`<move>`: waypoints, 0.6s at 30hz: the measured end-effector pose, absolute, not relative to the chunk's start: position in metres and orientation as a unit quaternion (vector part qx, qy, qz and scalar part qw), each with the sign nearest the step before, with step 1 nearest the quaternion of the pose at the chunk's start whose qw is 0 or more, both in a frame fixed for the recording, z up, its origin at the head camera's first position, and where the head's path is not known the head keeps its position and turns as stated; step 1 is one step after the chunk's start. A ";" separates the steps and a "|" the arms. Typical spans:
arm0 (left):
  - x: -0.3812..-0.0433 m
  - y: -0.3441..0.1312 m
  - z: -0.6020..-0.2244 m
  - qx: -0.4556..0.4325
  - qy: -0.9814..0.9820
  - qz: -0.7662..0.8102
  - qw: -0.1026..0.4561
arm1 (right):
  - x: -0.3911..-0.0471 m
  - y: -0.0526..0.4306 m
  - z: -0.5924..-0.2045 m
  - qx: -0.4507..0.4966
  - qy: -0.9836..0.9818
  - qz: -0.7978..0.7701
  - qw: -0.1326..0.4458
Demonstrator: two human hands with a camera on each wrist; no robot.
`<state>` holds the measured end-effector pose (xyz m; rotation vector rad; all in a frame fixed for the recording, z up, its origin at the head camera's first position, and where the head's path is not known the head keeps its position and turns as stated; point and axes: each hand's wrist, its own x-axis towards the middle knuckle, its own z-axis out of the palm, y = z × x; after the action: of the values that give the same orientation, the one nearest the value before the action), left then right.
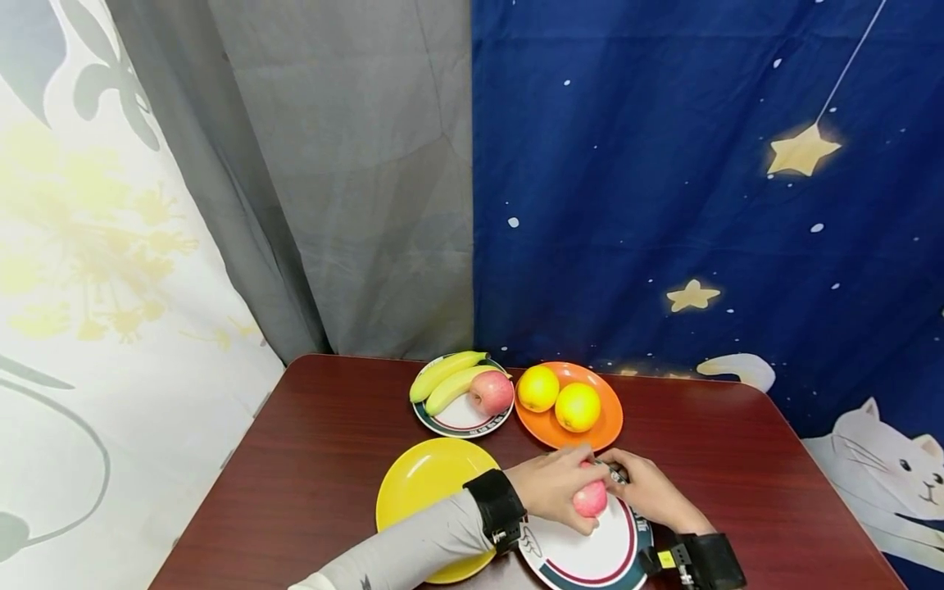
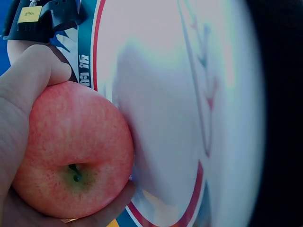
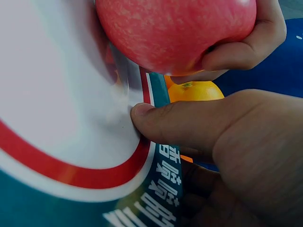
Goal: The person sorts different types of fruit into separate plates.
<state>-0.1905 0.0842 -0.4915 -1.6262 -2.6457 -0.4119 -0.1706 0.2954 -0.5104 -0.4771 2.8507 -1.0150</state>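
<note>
My left hand [image 1: 555,487] grips a pink-red apple [image 1: 590,500] over the near white plate [image 1: 590,553], which has a green rim and a red ring. In the left wrist view, thumb and fingers wrap the apple [image 2: 75,137], its stem end facing the camera. My right hand [image 1: 652,490] pinches the plate's far right rim. The right wrist view has its thumb lying on the plate's [image 3: 57,104] upper face, the other fingers beneath the edge. There the apple [image 3: 175,33] appears just above that thumb.
A yellow plate [image 1: 413,483] lies left of the white one, partly under my left forearm. Behind, a small plate [image 1: 424,416] bears two bananas [image 1: 450,373] and another apple [image 1: 492,392]. Beside it, an orange plate [image 1: 608,414] carries two oranges [image 1: 578,407]. Curtains [image 1: 627,205] hang behind the table.
</note>
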 end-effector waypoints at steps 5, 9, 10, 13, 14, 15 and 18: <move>-0.190 0.083 -0.492 -0.516 -0.848 -0.122 0.010 | -0.170 0.296 -0.510 -0.153 0.928 -0.336 0.043; -0.191 0.081 -0.491 -0.514 -0.851 -0.108 0.013 | -0.170 0.296 -0.511 -0.156 0.927 -0.338 0.044; -0.191 0.080 -0.490 -0.512 -0.853 -0.105 0.014 | -0.171 0.296 -0.512 -0.155 0.928 -0.337 0.044; -0.192 0.076 -0.483 -0.508 -0.855 -0.097 0.034 | -0.171 0.296 -0.512 -0.156 0.928 -0.335 0.040; -0.193 0.074 -0.479 -0.509 -0.854 -0.097 0.044 | -0.170 0.296 -0.512 -0.157 0.927 -0.338 0.040; -0.194 0.071 -0.475 -0.510 -0.853 -0.094 0.055 | -0.171 0.296 -0.512 -0.157 0.926 -0.340 0.040; -0.199 0.062 -0.456 -0.514 -0.849 -0.085 0.085 | -0.171 0.296 -0.512 -0.157 0.924 -0.347 0.046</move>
<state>-0.1989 0.0620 -0.4558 -1.5340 -2.5332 -0.2537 -0.1707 0.2961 -0.5120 -0.4779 2.8184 -1.0593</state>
